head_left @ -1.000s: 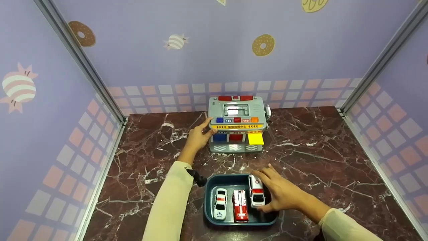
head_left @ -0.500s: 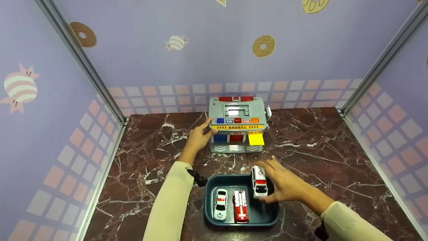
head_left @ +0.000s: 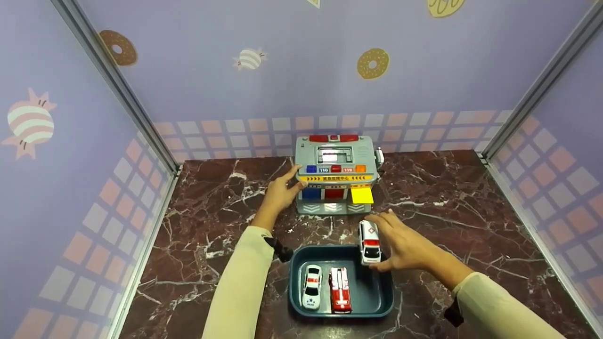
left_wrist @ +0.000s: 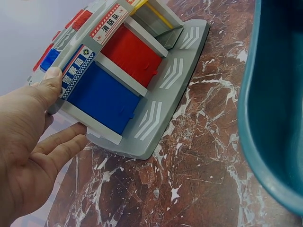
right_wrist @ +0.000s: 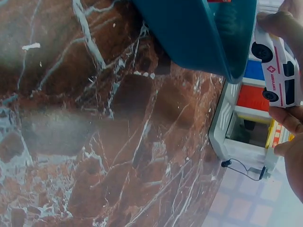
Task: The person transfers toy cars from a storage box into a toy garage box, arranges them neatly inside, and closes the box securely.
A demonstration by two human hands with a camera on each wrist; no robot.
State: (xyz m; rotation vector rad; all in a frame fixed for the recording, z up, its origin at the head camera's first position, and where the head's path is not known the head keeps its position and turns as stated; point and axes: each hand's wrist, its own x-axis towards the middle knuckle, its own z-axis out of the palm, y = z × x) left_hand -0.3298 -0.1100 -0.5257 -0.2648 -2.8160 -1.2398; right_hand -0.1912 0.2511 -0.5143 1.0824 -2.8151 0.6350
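My right hand (head_left: 407,245) grips a white toy ambulance (head_left: 370,242), thumb at its front end and fingers at its rear. The ambulance is above the far right rim of a dark teal tray (head_left: 293,287); its side with a red cross shows in the right wrist view. Inside the tray lie a white toy police car (head_left: 312,287) and a red toy fire engine (head_left: 340,290). At the back, my left hand (head_left: 281,194) rests against the left side of a grey toy rescue station (head_left: 335,207), thumb on its front corner (left_wrist: 53,73) and lower fingers extended.
The station has a blue door (left_wrist: 102,97) and a red door (left_wrist: 132,54), both down. Its yellow door (head_left: 362,195) is raised over the right bay. Marble-patterned tabletop (head_left: 452,226) surrounds station and tray. Purple walls (head_left: 301,84) stand behind and on both sides.
My right hand has lifted the ambulance from the tray's right side and carried it toward the station, over the far rim. My left hand stays at the station.
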